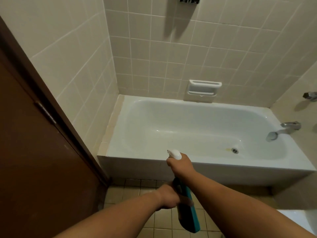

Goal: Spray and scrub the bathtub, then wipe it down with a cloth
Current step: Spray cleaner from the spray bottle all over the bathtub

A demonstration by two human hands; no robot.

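A white bathtub (205, 162) fills the middle of the view, with its drain (234, 150) near the right end. In front of its near rim I hold a teal spray bottle (190, 215) with a white trigger head (175, 154) pointing toward the tub. My right hand (181, 166) grips the neck just under the trigger head. My left hand (169, 196) grips the bottle's body lower down. The bottle's base reaches toward the bottom of the view.
A brown door (34, 160) stands at the left. A metal spout (283, 130) and a tap handle (310, 96) stick out of the right wall. A white soap dish (203, 89) is set in the back wall. Beige floor tiles (130, 189) lie below the tub.
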